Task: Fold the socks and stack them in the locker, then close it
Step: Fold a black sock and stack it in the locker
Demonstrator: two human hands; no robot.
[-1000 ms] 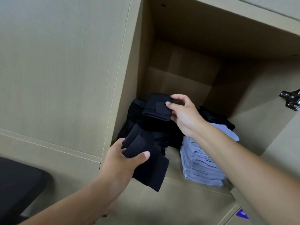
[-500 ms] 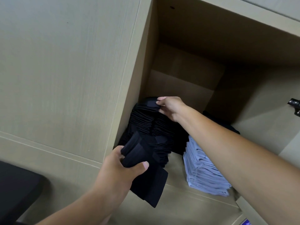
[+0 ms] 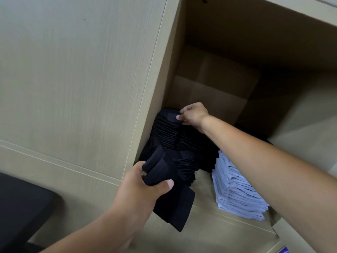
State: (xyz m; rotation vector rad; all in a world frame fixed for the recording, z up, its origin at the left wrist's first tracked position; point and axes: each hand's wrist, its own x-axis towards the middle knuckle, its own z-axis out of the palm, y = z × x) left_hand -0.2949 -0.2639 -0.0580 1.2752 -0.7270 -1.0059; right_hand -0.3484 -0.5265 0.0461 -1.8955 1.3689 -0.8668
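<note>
The open wooden locker (image 3: 209, 214) holds stacks of folded socks. A tall black sock stack (image 3: 167, 132) stands against its left wall, and a light grey-blue sock stack (image 3: 237, 190) stands to the right. My right hand (image 3: 193, 115) reaches deep inside and pinches the folded black sock (image 3: 168, 115) lying on top of the black stack. My left hand (image 3: 140, 187) is at the locker's front edge and grips a bundle of folded black socks (image 3: 171, 196) that hangs down over the shelf.
A closed cabinet door panel (image 3: 73, 79) fills the left. A black object (image 3: 21, 207) sits at the lower left corner. More dark socks (image 3: 242, 125) lie behind my right forearm. The upper part of the locker is open space.
My right hand carried the folded black sock further into the locker and set it down on top of the black stack. My left hand kept its bundle in about the same place.
</note>
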